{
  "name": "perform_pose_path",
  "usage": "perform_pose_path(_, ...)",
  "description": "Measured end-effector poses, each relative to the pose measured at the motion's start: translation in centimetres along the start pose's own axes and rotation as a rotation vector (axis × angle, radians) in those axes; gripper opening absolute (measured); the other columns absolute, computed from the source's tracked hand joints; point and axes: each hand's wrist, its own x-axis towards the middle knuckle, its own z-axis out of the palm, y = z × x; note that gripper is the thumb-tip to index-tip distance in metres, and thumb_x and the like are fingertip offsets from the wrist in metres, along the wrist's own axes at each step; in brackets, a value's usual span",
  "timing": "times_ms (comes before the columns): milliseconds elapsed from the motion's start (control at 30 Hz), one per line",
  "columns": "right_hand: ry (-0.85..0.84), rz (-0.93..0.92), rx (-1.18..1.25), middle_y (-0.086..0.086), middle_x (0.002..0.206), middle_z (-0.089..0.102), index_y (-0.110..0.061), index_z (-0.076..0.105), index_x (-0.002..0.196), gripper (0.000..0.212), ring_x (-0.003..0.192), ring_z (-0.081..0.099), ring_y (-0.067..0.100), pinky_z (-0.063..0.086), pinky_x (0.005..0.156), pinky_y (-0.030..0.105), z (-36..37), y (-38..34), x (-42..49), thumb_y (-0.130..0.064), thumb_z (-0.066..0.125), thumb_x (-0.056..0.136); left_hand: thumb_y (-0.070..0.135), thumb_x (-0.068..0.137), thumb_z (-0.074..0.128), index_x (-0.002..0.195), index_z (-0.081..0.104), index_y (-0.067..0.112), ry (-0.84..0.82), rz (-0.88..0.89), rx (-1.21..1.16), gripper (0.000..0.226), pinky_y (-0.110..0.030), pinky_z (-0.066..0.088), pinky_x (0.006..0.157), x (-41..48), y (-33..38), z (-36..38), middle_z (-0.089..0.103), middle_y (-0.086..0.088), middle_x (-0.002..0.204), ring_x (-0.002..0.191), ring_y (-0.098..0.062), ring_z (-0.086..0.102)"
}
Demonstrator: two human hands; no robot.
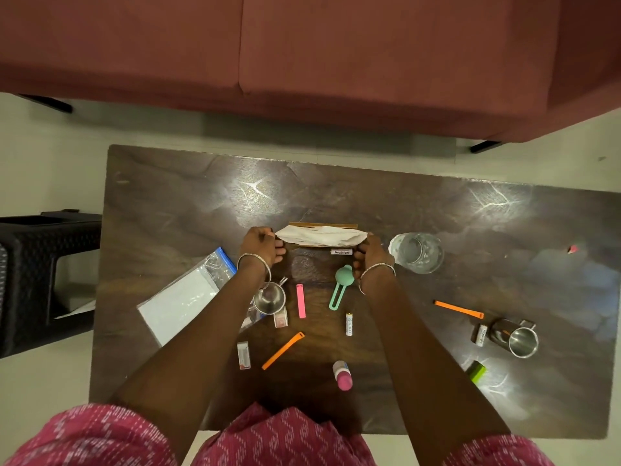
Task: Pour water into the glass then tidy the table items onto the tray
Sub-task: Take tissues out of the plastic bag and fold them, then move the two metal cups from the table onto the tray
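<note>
Your fingers [280,252] pinch both ends of the white cloth [321,236] over the tray [322,226], tidying underway beside the filled glass [416,252]; next, gather the scattered tabletop [369,196] items.

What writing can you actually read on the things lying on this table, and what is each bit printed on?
"Heybright": white label on the near edge of the wooden tray that both hands grip.
White battery: small marks, too small to read.
Battery beside the right steel cup: dark print, blurred.
Small white box: print too blurred.
Nothing else shows readable text.
</note>
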Motion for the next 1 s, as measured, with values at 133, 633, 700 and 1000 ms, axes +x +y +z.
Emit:
perform_pose_path(133,0.044,-0.021,0.025,0.005,0.069,0.051,0.0,0.064,0.108,0.038,0.05,0.038,0.016,0.028,0.046,0.02,-0.7,0.8,-1.5,-0.034,0.05,0.099,0.008,0.101,0.045,0.093,0.054,0.016,0.061,0.115,-0.007,0.015,-0.03,0.055,0.057,-2.1,-0.1,-1.7,0.064,-0.007,0.074,0.061,-0.019,0.063)
perform_pose_path(633,-0.039,-0.358,-0.18,0.001,0.057,0.057,-0.013,0.068,0.079,0.02,0.047,0.047,0.014,0.037,0.041,0.02,-4.3,9.8,-13.5,-0.013,0.054,0.093,0.002,0.088,0.053,0.087,0.068,0.016,0.234,0.333,0.322,0.021,-0.037,0.054,0.081,-14.9,-6.7,-11.8,0.074,-0.009,0.083,0.08,-0.029,0.07)
perform_pose_path(700,-0.051,-0.484,-0.236,0.004,0.059,0.059,-0.008,0.07,0.082,0.021,0.052,0.05,0.018,0.042,0.048,0.025,-4.8,11.2,-14.6,-0.014,0.054,0.095,0.005,0.086,0.055,0.087,0.07,0.019,0.261,0.363,0.413,0.02,-0.033,0.05,0.077,-15.6,-7.9,-12.5,0.074,-0.005,0.083,0.081,-0.027,0.068)
perform_pose_path(1000,-0.051,-0.701,-0.568,0.001,0.062,0.067,-0.028,0.062,0.07,0.024,0.065,0.067,0.028,0.057,0.071,0.051,-8.4,17.7,-14.8,-0.026,0.062,0.094,0.025,0.077,0.076,0.121,0.061,0.015,0.089,0.487,0.61,0.047,-0.034,0.047,0.095,-13.9,-11.1,-10.6,0.064,-0.007,0.116,0.107,-0.026,0.061)
